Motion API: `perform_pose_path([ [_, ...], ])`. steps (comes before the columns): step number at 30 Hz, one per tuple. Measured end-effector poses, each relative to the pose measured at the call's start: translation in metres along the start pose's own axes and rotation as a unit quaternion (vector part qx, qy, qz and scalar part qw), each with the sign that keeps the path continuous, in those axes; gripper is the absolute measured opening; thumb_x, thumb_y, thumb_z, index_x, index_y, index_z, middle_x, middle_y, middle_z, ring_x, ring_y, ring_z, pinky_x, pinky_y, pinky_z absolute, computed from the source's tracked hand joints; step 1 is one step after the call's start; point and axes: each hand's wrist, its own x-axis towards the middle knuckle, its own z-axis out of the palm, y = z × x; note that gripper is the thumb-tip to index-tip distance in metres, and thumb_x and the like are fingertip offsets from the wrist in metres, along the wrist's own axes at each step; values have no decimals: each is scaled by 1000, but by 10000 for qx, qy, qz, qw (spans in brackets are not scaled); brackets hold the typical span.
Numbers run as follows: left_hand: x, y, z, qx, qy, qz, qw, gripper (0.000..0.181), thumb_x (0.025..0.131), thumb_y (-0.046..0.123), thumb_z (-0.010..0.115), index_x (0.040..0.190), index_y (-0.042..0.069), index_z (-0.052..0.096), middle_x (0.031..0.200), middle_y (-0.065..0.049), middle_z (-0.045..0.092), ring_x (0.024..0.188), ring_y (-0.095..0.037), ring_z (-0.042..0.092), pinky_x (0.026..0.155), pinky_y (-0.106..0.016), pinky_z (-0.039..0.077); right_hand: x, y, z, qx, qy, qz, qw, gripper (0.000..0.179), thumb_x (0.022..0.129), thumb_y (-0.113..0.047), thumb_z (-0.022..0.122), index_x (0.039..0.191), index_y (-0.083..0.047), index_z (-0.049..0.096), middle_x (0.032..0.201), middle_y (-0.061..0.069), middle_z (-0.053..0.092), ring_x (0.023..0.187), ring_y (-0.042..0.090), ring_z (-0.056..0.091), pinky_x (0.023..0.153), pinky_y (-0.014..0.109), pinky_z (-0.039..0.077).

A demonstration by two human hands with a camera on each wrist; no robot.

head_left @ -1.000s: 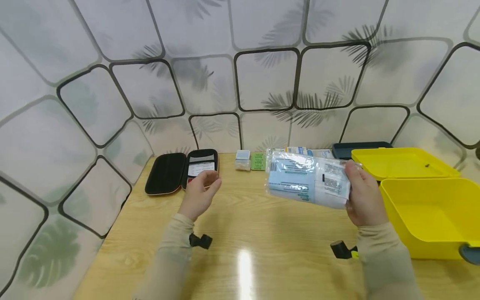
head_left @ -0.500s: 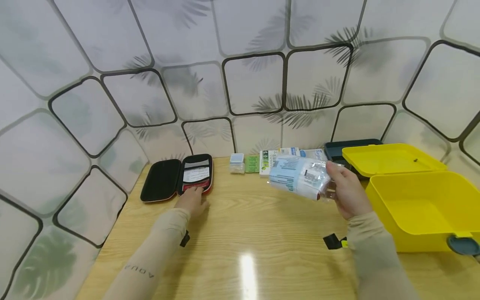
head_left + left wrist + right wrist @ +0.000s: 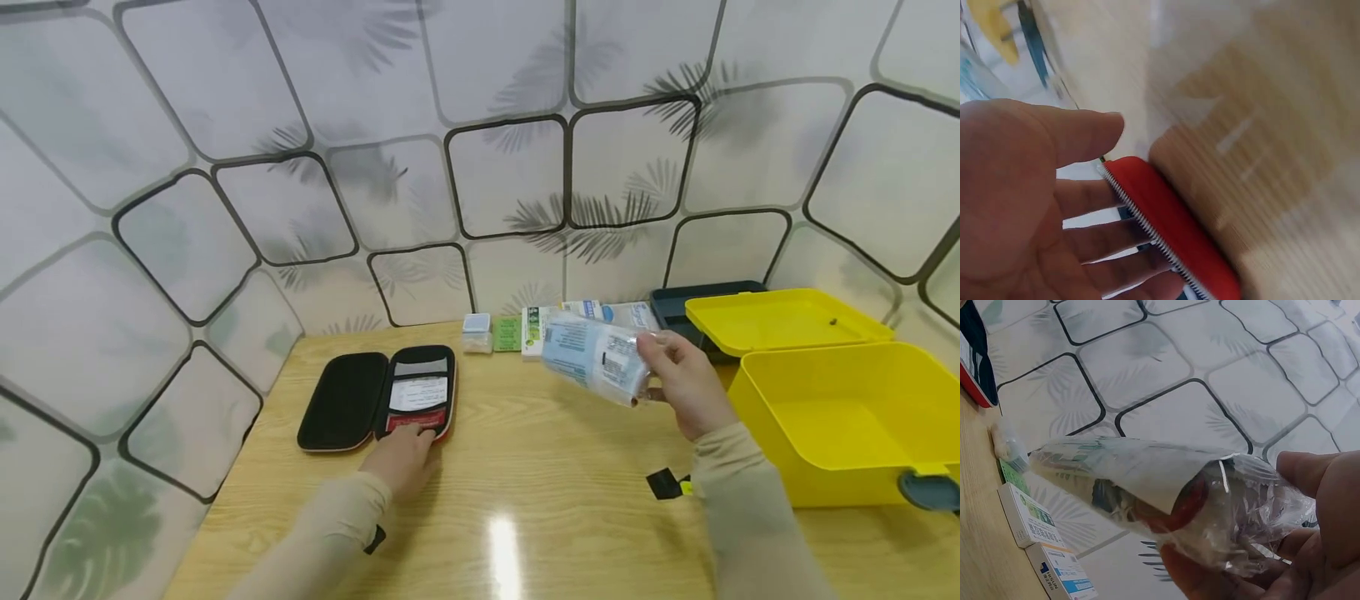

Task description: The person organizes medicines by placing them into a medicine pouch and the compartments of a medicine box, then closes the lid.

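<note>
An unfolded black zippered case (image 3: 341, 400) with a red outer shell lies on the table at left. Its right half holds a white paper and a red item behind straps. My left hand (image 3: 401, 458) has its fingers hooked over the near rim of that half; in the left wrist view the thumb stands apart and the fingertips are hidden behind the red edge (image 3: 1166, 225). Between thumb and fingers my right hand (image 3: 686, 383) pinches one end of a clear plastic bag (image 3: 592, 354) with blue-and-white printing, above the table. Something red shows through it in the right wrist view.
Along the back stand a small blue-and-white box (image 3: 477, 332), a green packet (image 3: 507, 334), a white box (image 3: 531, 333) and more packages. An open yellow box (image 3: 862, 417) stands at right, with a dark tray (image 3: 705, 296) behind it.
My left hand came down onto the case's near rim, and the case has slid toward me and slightly right. The right hand, still pinching the bag, moved a little left.
</note>
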Motion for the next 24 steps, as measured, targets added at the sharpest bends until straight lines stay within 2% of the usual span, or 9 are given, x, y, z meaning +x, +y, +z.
perform_pose_path([
  [5, -16, 33, 0, 409, 66, 922, 9949, 23, 80, 17, 75, 96, 7, 63, 89, -10, 61, 81, -26, 63, 66, -41, 54, -2, 0, 1, -466, 13, -92, 9989, 62, 96, -55, 42, 133, -5, 45, 130, 19, 51, 101, 29, 56, 78, 32, 54],
  [12, -26, 74, -1, 671, -202, 1890, 9795, 22, 84, 11, 68, 105, 18, 70, 101, -1, 65, 89, -14, 63, 74, -28, 54, -4, 1, 1, -532, 12, -226, 9983, 59, 97, -52, 44, 132, -4, 46, 128, 19, 52, 97, 28, 58, 76, 30, 55],
  [18, -20, 98, -2, 676, -64, 2665, 9614, 28, 84, 14, 71, 108, 27, 71, 101, 7, 65, 90, -6, 62, 78, -18, 51, -6, -3, 2, -602, 40, -411, 9973, 58, 98, -51, 43, 131, -4, 47, 127, 19, 53, 96, 27, 58, 75, 30, 55],
  [24, -7, 123, -2, 706, -26, 3143, 9467, 28, 89, 18, 68, 114, 29, 68, 103, 7, 65, 92, -3, 60, 78, -16, 50, -7, -7, 6, -641, 103, -645, 9958, 55, 97, -50, 44, 128, -5, 49, 124, 18, 55, 95, 27, 59, 74, 29, 56],
])
